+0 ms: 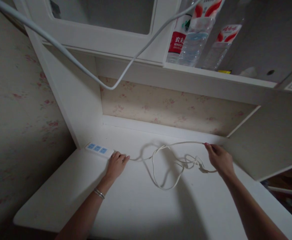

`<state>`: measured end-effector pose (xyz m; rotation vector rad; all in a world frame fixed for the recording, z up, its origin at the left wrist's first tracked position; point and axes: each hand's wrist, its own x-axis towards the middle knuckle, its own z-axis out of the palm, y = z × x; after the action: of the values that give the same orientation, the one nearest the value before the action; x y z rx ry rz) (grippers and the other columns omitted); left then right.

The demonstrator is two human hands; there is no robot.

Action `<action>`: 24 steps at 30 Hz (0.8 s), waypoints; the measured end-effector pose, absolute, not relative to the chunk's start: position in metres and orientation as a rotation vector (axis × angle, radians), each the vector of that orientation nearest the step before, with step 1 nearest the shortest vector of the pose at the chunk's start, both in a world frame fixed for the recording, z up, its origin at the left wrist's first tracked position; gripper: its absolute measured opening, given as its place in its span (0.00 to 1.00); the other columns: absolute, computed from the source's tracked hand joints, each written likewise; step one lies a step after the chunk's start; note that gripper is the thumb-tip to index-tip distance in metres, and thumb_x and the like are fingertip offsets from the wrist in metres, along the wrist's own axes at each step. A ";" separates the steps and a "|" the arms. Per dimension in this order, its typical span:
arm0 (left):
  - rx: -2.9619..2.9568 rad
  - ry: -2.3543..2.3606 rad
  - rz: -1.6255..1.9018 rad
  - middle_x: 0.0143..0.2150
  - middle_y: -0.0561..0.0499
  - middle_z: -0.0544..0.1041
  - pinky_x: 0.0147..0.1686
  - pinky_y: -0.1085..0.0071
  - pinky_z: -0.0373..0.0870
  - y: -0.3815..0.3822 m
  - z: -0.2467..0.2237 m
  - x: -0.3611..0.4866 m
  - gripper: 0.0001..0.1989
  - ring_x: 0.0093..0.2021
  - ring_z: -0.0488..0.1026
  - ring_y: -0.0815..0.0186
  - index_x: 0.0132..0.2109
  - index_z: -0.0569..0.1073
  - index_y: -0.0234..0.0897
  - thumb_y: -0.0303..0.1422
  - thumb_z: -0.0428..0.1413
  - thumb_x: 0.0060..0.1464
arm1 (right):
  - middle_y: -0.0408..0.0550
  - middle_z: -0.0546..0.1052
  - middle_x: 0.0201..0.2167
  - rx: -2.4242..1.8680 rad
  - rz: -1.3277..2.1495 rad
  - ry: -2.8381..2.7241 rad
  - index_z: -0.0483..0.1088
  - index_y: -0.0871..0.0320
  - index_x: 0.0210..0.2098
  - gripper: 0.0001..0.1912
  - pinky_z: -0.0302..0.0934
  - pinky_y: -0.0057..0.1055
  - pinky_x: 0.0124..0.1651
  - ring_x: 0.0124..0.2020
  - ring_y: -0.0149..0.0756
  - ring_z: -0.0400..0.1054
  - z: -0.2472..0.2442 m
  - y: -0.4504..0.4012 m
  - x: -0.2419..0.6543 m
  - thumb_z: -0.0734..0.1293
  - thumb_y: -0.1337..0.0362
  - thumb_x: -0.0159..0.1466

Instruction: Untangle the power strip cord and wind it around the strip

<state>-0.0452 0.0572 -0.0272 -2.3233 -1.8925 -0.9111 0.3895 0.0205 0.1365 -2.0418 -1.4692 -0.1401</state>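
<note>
In the head view, a long white cord (pixel 160 188) lies in loops on the white table (pixel 136 206), with a messy tangle near the right hand (pixel 220 161). One end of it runs to a white power strip (pixel 99 150) with three blue socket spots, which sits at the left part of the table. The left hand (pixel 117 163) rests on the end of the strip where the cord comes out, its fingers bent and a little apart. The right hand pinches the cord between closed fingers, and pulls part of it up in a curve. Two thin silver bangles (pixel 99 193) are on the left wrist. Behind the table is a strip of flowery wallpaper (pixel 160 106). Up high, clear bottles (pixel 195 40) with red and white labels stand on a shelf (pixel 218 76), and a thick white cable (pixel 111 87) hangs down in front.
</note>
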 end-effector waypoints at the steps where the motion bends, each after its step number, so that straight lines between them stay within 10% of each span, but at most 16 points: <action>1: -2.306 -1.901 -0.869 0.36 0.45 0.73 0.46 0.61 0.62 0.054 -0.024 -0.042 0.17 0.43 0.68 0.59 0.34 0.77 0.39 0.43 0.48 0.60 | 0.52 0.77 0.26 -2.008 -0.116 -1.495 0.75 0.59 0.35 0.28 0.58 0.31 0.29 0.28 0.42 0.71 0.135 0.019 0.386 0.56 0.42 0.62; 11: -2.860 -1.734 -1.468 0.51 0.43 0.72 0.51 0.66 0.64 0.041 0.009 0.033 0.18 0.52 0.68 0.62 0.54 0.69 0.36 0.40 0.47 0.61 | 0.46 0.75 0.28 -1.429 0.130 -1.699 0.72 0.58 0.33 0.20 0.59 0.28 0.33 0.28 0.34 0.67 0.166 0.003 0.302 0.58 0.49 0.65; 17: -3.403 -2.126 -1.600 0.30 0.48 0.75 0.27 0.71 0.63 0.038 0.023 0.037 0.32 0.26 0.68 0.67 0.46 0.72 0.32 0.53 0.34 0.61 | 0.44 0.73 0.27 -1.270 -0.050 -1.689 0.71 0.57 0.32 0.16 0.59 0.28 0.34 0.29 0.33 0.65 0.210 -0.004 0.284 0.59 0.53 0.66; 24: -3.017 -2.297 -1.875 0.21 0.54 0.64 0.28 0.73 0.58 0.039 0.040 0.000 0.34 0.25 0.60 0.70 0.32 0.75 0.34 0.57 0.37 0.57 | 0.47 0.76 0.28 -1.453 -0.095 -1.622 0.73 0.58 0.34 0.19 0.60 0.31 0.34 0.29 0.36 0.68 0.201 0.016 0.338 0.60 0.49 0.63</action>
<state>0.0000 0.0387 0.0397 -3.0168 -2.2966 -1.8753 0.3382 0.0164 0.2015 -1.4534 -1.6224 -0.0947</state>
